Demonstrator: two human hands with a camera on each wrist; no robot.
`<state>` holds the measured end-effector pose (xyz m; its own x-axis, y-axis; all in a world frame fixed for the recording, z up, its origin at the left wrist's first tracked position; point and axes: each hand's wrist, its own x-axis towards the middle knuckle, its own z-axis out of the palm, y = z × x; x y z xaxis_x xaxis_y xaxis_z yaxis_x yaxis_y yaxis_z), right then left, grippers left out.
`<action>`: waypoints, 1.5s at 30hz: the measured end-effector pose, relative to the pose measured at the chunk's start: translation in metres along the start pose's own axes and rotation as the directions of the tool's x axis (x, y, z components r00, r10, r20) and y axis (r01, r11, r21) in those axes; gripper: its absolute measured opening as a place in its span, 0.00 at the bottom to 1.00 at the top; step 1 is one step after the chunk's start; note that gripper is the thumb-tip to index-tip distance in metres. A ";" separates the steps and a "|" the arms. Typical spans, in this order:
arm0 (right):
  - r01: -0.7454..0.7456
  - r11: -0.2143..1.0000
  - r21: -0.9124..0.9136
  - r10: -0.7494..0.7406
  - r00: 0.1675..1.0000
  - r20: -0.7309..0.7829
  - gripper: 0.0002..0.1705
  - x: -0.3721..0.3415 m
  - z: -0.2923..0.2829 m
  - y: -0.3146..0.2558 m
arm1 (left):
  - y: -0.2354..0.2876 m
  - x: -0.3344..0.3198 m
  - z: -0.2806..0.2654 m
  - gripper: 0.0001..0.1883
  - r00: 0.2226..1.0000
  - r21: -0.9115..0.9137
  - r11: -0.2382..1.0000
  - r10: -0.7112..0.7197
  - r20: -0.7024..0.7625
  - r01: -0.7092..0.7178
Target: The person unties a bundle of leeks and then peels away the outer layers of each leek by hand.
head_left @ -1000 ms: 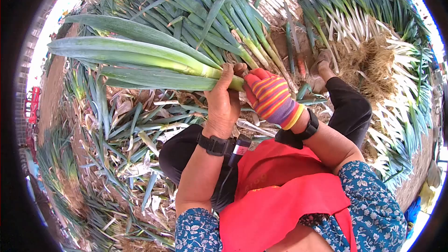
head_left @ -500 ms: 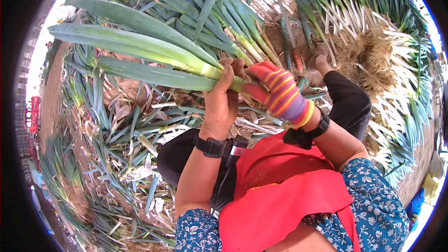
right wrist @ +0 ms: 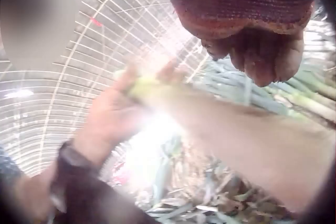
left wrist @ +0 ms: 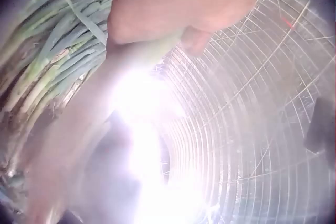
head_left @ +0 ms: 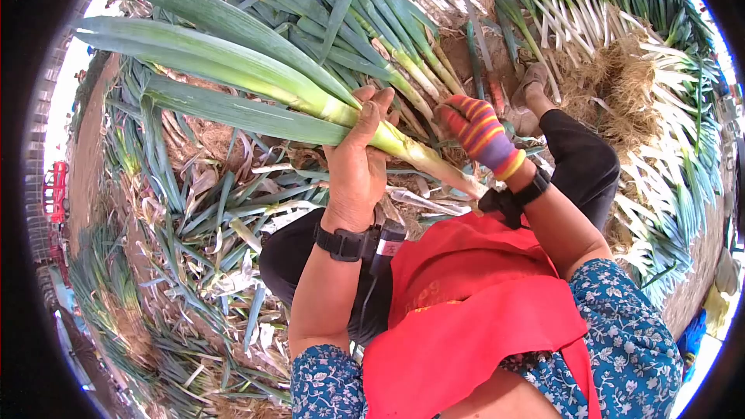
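A large leek [head_left: 419, 157] slants across the head view, its broad green leaves fanning to the upper left and its pale stalk running down to the right. My bare left hand [head_left: 355, 167] grips it where the leaves meet the stalk. My right hand [head_left: 479, 133], in a striped knitted glove, is raised just above the lower stalk. In the right wrist view the gloved fingers [right wrist: 265, 58] are curled, apart from the blurred stalk [right wrist: 252, 140], with nothing seen in them. The left wrist view shows bare fingers [left wrist: 184, 3] wrapped over the leek.
Piled leeks [head_left: 341, 23] lie ahead. At the right is a row of white-stemmed leeks [head_left: 644, 194] with tangled roots [head_left: 621, 101]. A long blade-like tool [head_left: 475, 31] with a reddish handle lies near the foot. Trimmed leaves [head_left: 225, 217] litter the ground at left.
The gloved right hand has come off the stalk and moved right and up from the left hand. The pale lower stalk now shows. The left hand keeps its grip, shifted slightly left.
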<state>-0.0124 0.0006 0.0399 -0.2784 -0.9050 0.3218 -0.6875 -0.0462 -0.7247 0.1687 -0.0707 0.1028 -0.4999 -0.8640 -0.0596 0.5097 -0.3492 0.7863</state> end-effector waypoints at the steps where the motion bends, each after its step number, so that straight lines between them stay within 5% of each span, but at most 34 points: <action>1: -0.130 0.933 0.336 0.101 0.990 0.101 0.15 0.000 -0.008 -0.026 | -0.001 0.000 -0.002 0.17 1.000 0.004 1.000 -0.003 0.002 0.003; 3: 0.237 0.952 0.193 -0.247 0.968 0.034 0.17 0.006 -0.012 -0.061 | -0.003 0.001 -0.001 0.16 0.996 -0.094 0.994 -0.059 -0.069 0.053; 5: 0.297 0.940 0.169 -0.288 0.955 -0.076 0.14 0.005 0.008 -0.071 | -0.005 0.000 0.003 0.16 0.995 -0.098 0.993 -0.074 -0.063 0.067; 8: 0.262 0.950 0.172 -0.257 0.965 -0.049 0.11 0.010 0.010 -0.062 | -0.007 -0.002 0.002 0.17 0.998 -0.104 0.994 -0.047 -0.040 0.043; 10: 0.060 0.997 -0.043 -0.055 0.993 0.100 0.09 0.010 0.003 -0.055 | -0.005 -0.003 0.002 0.17 0.999 -0.059 0.998 -0.015 -0.045 0.012; 13: -0.030 0.977 -0.213 0.042 0.998 0.053 0.08 0.007 0.005 -0.008 | -0.002 -0.003 0.002 0.16 0.999 -0.001 1.000 0.017 -0.027 -0.017; 14: -0.241 0.954 0.176 0.249 0.968 -0.025 0.09 0.004 0.010 0.012 | 0.002 -0.003 0.004 0.16 0.999 0.011 1.000 0.027 -0.030 -0.027; 15: -0.376 0.748 0.547 0.456 0.890 -0.012 0.09 0.004 0.012 0.027 | 0.006 -0.003 0.003 0.16 0.999 0.014 0.999 0.031 -0.032 -0.031; 17: -0.294 0.628 0.721 0.347 0.935 0.078 0.11 0.009 -0.006 0.008 | 0.015 -0.004 0.001 0.16 0.999 -0.052 0.999 0.005 -0.038 -0.006; 19: -0.417 -0.037 0.908 0.169 0.893 0.417 0.11 0.020 -0.025 -0.048 | 0.026 -0.005 0.003 0.15 0.998 -0.051 0.999 0.011 -0.066 -0.014; 21: -0.343 0.399 0.850 0.150 0.939 0.309 0.11 0.019 -0.034 -0.071 | 0.041 -0.007 -0.006 0.15 0.991 -0.010 0.995 0.099 -0.089 -0.100; 23: -0.276 0.791 0.546 0.054 0.920 0.387 0.10 0.014 -0.046 -0.082 | 0.066 -0.016 -0.010 0.12 0.986 -0.023 0.991 0.132 -0.099 -0.135; 24: 0.154 0.900 0.408 -0.222 0.967 0.125 0.11 0.006 -0.022 -0.054 | 0.078 -0.020 -0.016 0.11 0.981 0.022 0.988 0.152 -0.123 -0.150; 25: 0.075 0.964 0.257 -0.157 0.935 0.316 0.14 -0.001 -0.032 -0.056 | 0.088 -0.023 -0.022 0.11 0.975 0.069 0.984 0.172 -0.143 -0.163; 26: 0.242 0.946 0.214 -0.306 0.886 0.349 0.13 -0.009 -0.033 -0.043 | 0.097 -0.025 -0.035 0.09 0.977 0.037 0.986 0.167 -0.133 -0.163; 29: 0.309 0.938 0.158 -0.346 0.873 0.345 0.14 -0.031 -0.028 -0.024 | 0.092 -0.030 -0.065 0.07 0.975 0.017 0.988 0.154 -0.160 -0.153; 31: 0.309 0.943 0.124 -0.326 0.773 0.545 0.13 -0.039 -0.037 -0.010 | 0.076 -0.032 -0.080 0.06 0.943 0.062 0.994 0.106 -0.314 -0.091; 32: 0.523 0.847 0.097 -0.471 0.653 0.593 0.12 -0.040 -0.037 0.003 | 0.074 -0.032 -0.082 0.06 0.933 0.013 0.999 0.042 -0.357 -0.040; 33: 0.517 0.851 0.091 -0.462 0.656 0.596 0.12 -0.048 -0.037 0.016 | 0.073 -0.031 -0.083 0.06 0.934 0.008 0.999 0.033 -0.355 -0.033; 35: 0.206 0.979 0.007 -0.179 0.831 0.526 0.12 -0.063 -0.033 0.050 | 0.075 -0.028 -0.085 0.06 0.886 -0.035 0.999 -0.012 -0.464 -0.005; 36: 0.321 0.946 0.039 -0.315 0.888 0.335 0.11 -0.074 -0.023 0.086 | 0.076 -0.025 -0.092 0.06 0.874 -0.070 0.998 -0.042 -0.484 0.010; 37: 0.320 0.947 0.042 -0.315 0.887 0.337 0.11 -0.079 -0.021 0.092 | 0.076 -0.024 -0.085 0.06 0.872 -0.069 0.998 -0.043 -0.487 0.011; 39: 0.180 0.941 -0.286 -0.046 0.907 0.420 0.11 -0.094 -0.015 0.106 | 0.069 -0.025 -0.070 0.06 0.851 0.038 0.999 0.013 -0.524 0.008; 45: 0.243 0.931 -0.274 -0.154 0.939 0.309 0.08 -0.122 0.006 0.129 | 0.067 -0.027 -0.072 0.05 0.853 0.100 0.995 0.061 -0.518 -0.011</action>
<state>-0.0635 0.1026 -0.0965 0.0517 -0.9728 0.2256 -0.8912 -0.1469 -0.4292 0.2664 -0.0969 0.1127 -0.0325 -0.9464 -0.3212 0.4424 -0.3018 0.8445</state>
